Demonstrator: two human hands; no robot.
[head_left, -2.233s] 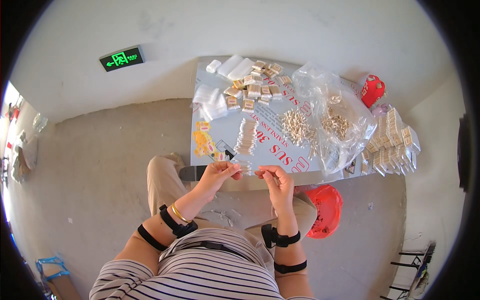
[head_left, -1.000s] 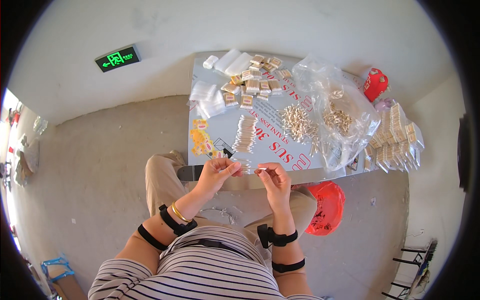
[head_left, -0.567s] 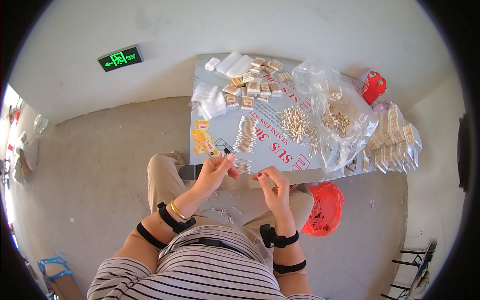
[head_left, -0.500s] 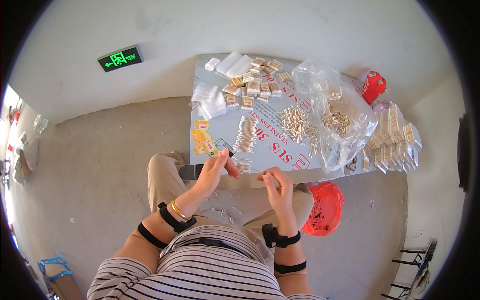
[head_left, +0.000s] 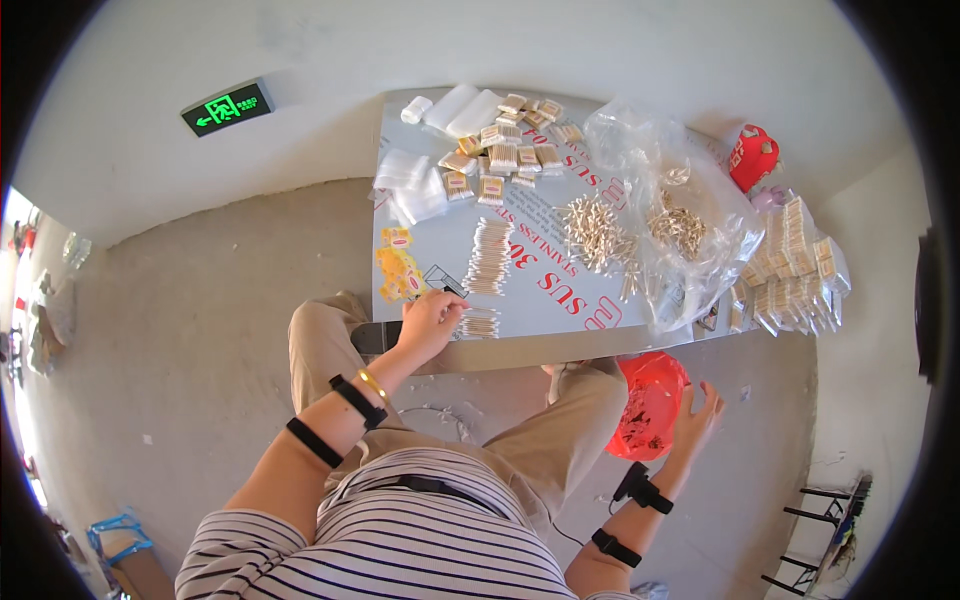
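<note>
At the near table edge my left hand has its fingers curled together, the tips beside the left end of a short row of cotton swabs. Whether a swab is between them is too small to make out. A longer stack of cotton swabs lies just beyond. My right hand is off the table at the right, fingers apart, beside a red plastic bag with dark bits inside. Nothing shows in that hand. Yellow printed cards lie left of the swabs.
A loose heap of swabs lies beside a big clear bag of more swabs. Filled swab packs and clear empty sleeves are at the back. More packs are piled at the right end, near a red package.
My right hand has swung from the near table edge out to the right, beside the red bag, and its fingers have spread. My left hand has curled its fingers near the short row.
</note>
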